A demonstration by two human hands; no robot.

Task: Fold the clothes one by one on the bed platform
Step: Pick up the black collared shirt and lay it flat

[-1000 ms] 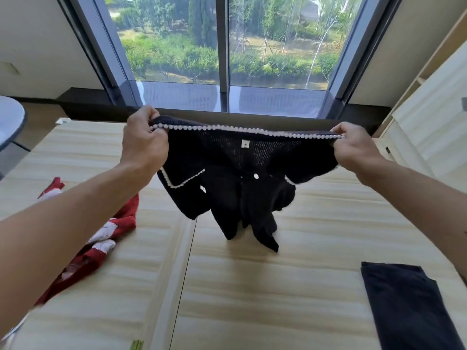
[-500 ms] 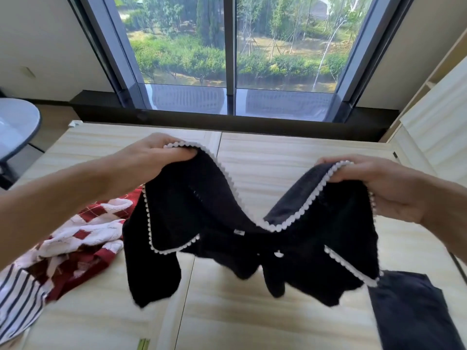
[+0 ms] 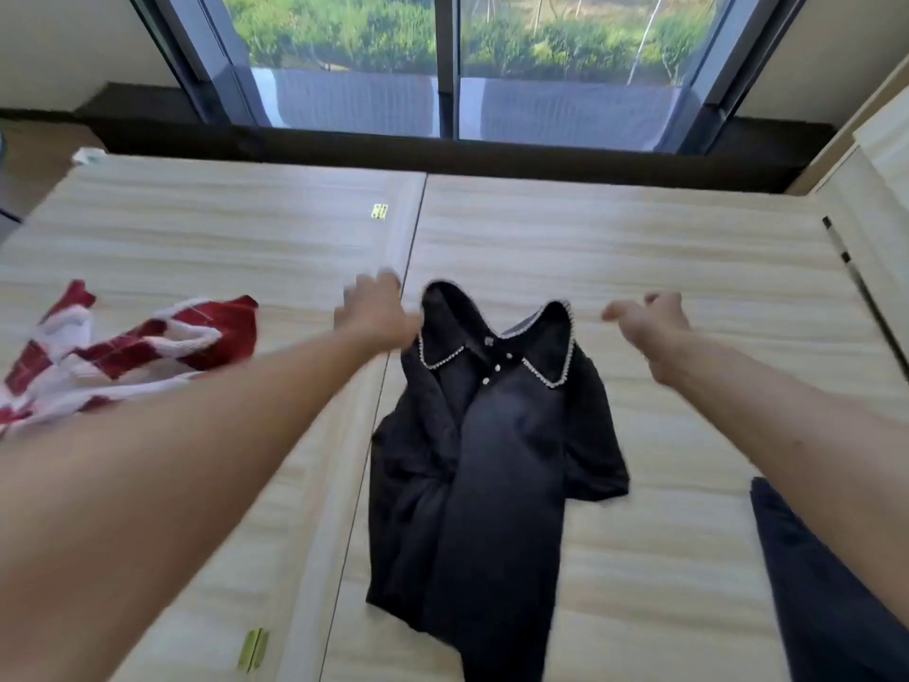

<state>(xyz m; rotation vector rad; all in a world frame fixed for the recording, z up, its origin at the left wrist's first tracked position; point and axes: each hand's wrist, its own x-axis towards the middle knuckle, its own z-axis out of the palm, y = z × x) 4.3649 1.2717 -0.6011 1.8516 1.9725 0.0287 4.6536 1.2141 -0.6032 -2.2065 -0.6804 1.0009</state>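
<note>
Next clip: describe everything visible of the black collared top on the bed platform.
The black top lies front up on the pale wooden bed platform, collar toward the window. Its pointed collar is edged with small white beads; a few pale buttons sit below it. The soft-looking fabric is creased, one short sleeve spread, the other side bunched, not yet folded. The left hand is beside its shoulder, contact unclear from blur; the right hand is apart from it.

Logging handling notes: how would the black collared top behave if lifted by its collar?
Probably floppy: the black collared top lies rumpled in soft folds on the bed platform. Likely light, since the fabric looks thin.
</note>
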